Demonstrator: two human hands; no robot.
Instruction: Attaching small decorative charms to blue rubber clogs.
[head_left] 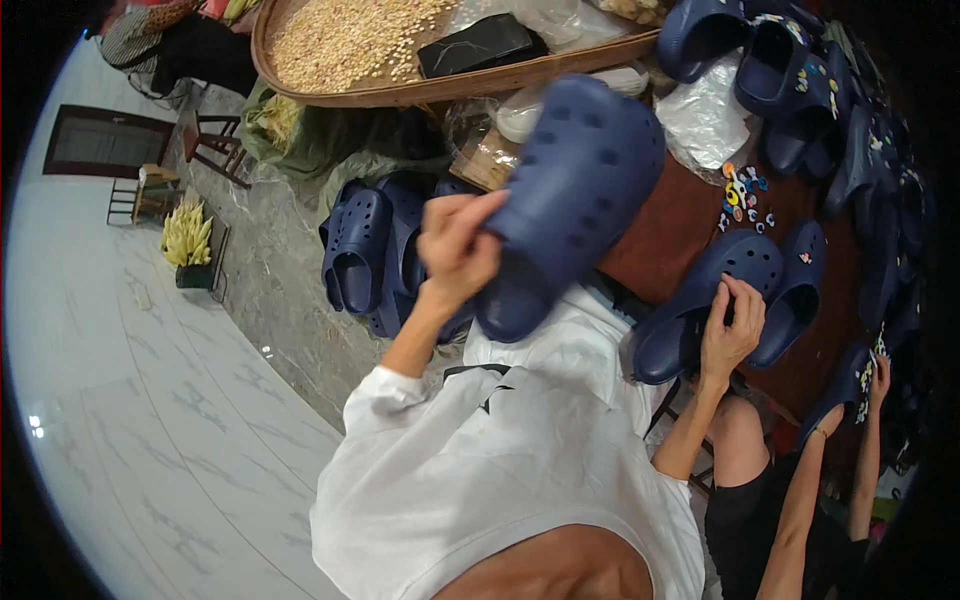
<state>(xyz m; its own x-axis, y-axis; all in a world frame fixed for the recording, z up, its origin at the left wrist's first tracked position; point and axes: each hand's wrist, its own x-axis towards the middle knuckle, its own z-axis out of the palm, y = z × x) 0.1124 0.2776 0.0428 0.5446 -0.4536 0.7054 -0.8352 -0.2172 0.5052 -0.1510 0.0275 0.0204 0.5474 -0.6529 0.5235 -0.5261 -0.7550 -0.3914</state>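
The left hand (462, 248) grips a navy clog (585, 150); the right hand (735, 322), fingers bent, touches a second clog (700, 283) — hold unclear — shoe charms (741, 190) beyond.

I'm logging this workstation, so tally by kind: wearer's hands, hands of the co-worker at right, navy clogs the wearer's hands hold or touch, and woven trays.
Wearer's hands: 2 (left hand, right hand)
Co-worker's hands: 2
Navy clogs: 2 (held clog, touched clog)
Woven tray: 1
Total: 7
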